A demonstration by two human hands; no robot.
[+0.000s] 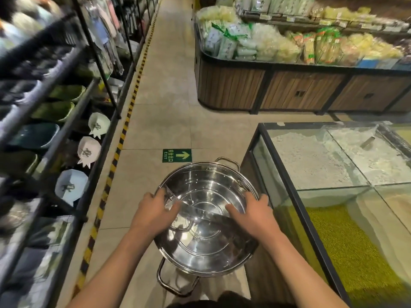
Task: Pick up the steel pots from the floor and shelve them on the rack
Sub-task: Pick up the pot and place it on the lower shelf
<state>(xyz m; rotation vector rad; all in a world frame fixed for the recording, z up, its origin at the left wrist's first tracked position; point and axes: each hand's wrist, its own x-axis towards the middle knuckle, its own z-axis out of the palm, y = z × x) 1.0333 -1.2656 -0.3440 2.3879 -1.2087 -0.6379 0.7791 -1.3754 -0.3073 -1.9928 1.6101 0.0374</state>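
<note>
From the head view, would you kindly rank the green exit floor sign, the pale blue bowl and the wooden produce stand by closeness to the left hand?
1. Pale blue bowl, on the rack, left of the left hand.
2. Green exit floor sign, on the floor ahead.
3. Wooden produce stand, far ahead to the right.

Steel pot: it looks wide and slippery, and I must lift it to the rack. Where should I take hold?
Grip the two loop handles of the pot, far and near, from outside. They sit opposite, so the load likely balances; the left hand and right hand now pinch the smooth rim.
</note>
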